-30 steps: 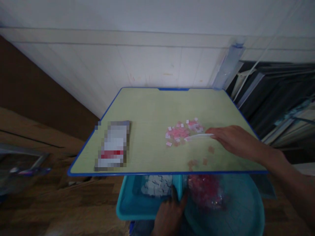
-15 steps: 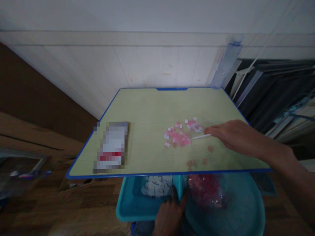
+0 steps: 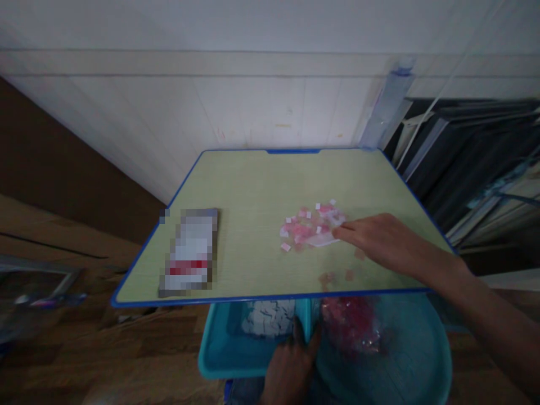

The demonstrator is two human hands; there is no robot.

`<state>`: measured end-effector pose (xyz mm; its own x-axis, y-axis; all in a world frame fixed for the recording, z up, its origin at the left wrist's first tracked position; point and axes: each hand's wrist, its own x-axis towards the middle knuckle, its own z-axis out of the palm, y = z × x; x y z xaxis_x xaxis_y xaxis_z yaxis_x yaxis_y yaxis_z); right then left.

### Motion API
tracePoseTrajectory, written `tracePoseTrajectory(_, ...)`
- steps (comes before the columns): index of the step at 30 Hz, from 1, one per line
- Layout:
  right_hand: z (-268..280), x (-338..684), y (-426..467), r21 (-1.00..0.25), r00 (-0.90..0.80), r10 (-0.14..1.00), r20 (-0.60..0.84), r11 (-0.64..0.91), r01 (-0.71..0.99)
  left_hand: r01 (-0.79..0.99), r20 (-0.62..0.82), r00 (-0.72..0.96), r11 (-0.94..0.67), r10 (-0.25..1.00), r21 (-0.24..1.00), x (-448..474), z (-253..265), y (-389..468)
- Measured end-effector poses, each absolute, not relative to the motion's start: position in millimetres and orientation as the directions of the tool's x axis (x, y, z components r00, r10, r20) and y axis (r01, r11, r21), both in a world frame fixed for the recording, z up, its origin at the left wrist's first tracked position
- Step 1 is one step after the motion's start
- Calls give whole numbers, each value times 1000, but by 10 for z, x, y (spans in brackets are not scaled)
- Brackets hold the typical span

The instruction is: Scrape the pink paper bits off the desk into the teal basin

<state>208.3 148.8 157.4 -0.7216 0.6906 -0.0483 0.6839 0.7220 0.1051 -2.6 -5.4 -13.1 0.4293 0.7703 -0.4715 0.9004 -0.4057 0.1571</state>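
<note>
My right hand [image 3: 373, 239] is over the right part of a pale green board [image 3: 253, 185], fingers closed on a thin white strip [image 3: 324, 240]. Its far end lies against a loose cluster of pink and white small squares [image 3: 304, 228]. A few tan-pink squares [image 3: 327, 278] are scattered closer to the near edge. Down in front of the board, my left hand [image 3: 291, 365] rests at the adjoining rims of two teal containers, index finger and thumb stretched apart on either side. White pieces [image 3: 270, 319] fill part of the rectangular teal tray [image 3: 215, 365].
A round teal basin [image 3: 426, 360] holds a clear bag of red-pink pieces [image 3: 356, 326]. On the board's left lies a blurred-out phone-like object [image 3: 189, 247]. A plastic bottle [image 3: 386, 109] stands at the back right, beside dark stacked panels [image 3: 468, 140]. A white wall [image 3: 261, 107] borders the far edge.
My right hand has moved left with the white strip, bringing its fingers up to the pink and white cluster. The strip now shows its broader side. My left hand stays put.
</note>
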Motion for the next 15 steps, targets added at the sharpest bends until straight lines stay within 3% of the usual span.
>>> tracePoseTrajectory(3,1594,2225,1455,44,-735,677,-39,736,675,900,-498,426,-407,755,153,-22,-126,-47)
tracePoseTrajectory(10,1523,1978,1597,190,-689,722,54,670,717,900,-497,428,-406,755,159,-18,-117,-53)
tracePoseTrajectory(15,1499,1905,1649,139,-747,664,28,738,661,902,-504,422,-407,754,146,-12,-92,-47)
